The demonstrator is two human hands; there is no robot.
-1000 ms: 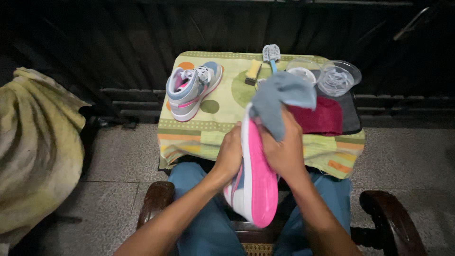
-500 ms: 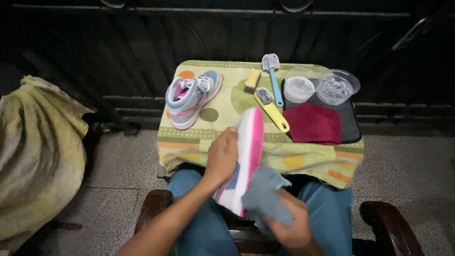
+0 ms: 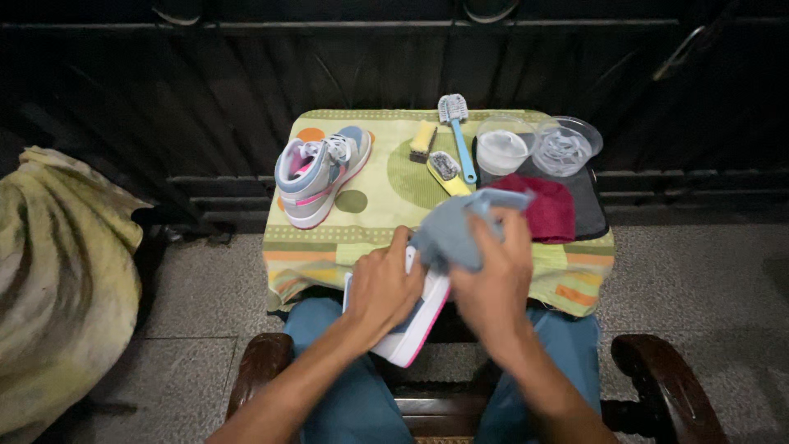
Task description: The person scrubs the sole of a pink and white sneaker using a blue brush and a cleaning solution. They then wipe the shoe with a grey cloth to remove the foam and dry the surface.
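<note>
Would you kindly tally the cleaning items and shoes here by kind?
Grey-and-pink sneakers: 2
Brushes: 3
Clear plastic bowls: 2
Cloths: 2, grey, dark red
Total: 9

shoe: mostly hidden | cloth sack: cut off left

No packages, labels, signs or screens show anywhere here, neither near the fingers nor farther off on the cloth-covered table.
</note>
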